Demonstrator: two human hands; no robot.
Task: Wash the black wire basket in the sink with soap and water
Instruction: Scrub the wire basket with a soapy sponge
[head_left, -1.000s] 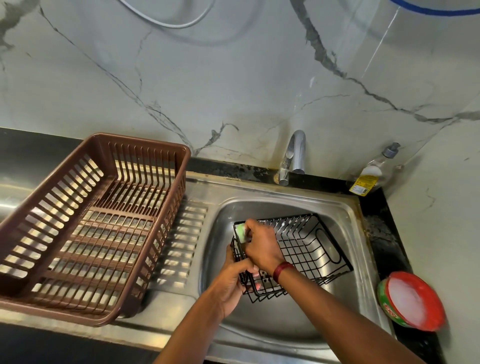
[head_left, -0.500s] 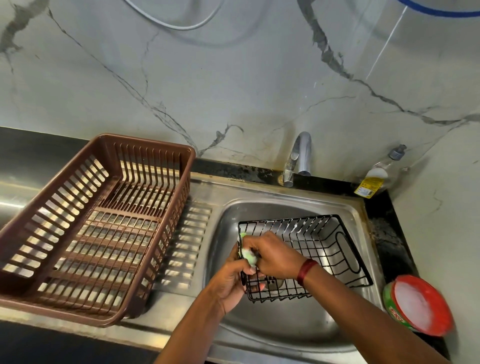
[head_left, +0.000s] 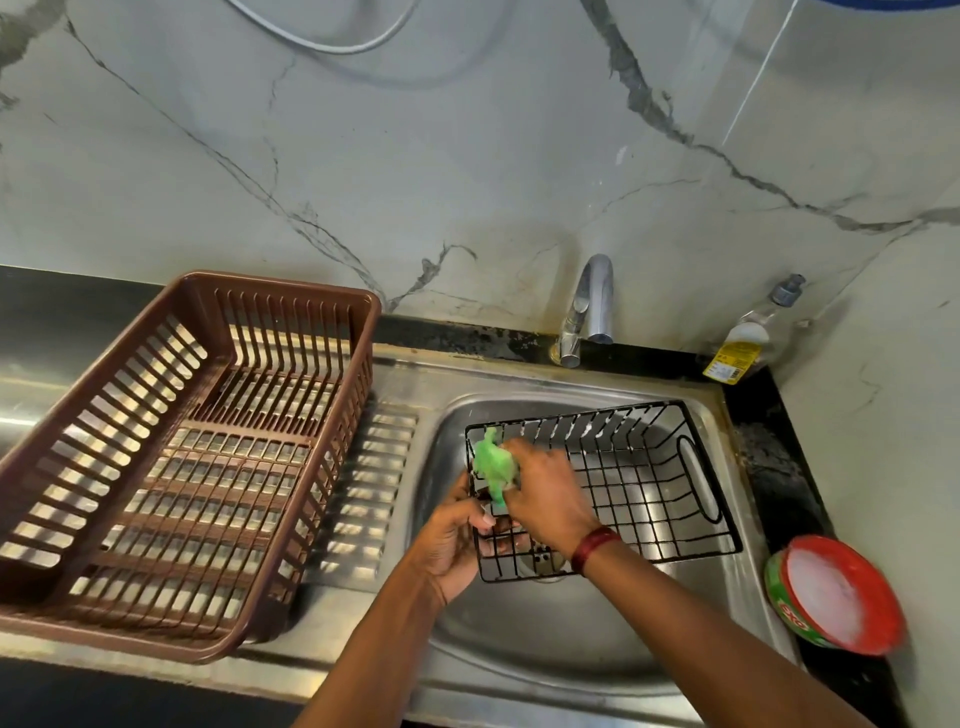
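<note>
Two hands work a green scrubber on a black wire basket in the steel sink

The black wire basket (head_left: 623, 478) sits tilted in the stainless steel sink basin (head_left: 545, 654); the left hand (head_left: 452, 540), forearm reaching up from below, curls its fingers round the basket's left end wall, while the right hand (head_left: 545, 493), a red band (head_left: 595, 546) at its wrist, crosses above it and pinches a crumpled green scrubber (head_left: 496, 465) against that same wall's top edge, near the basket's back-left corner
</note>
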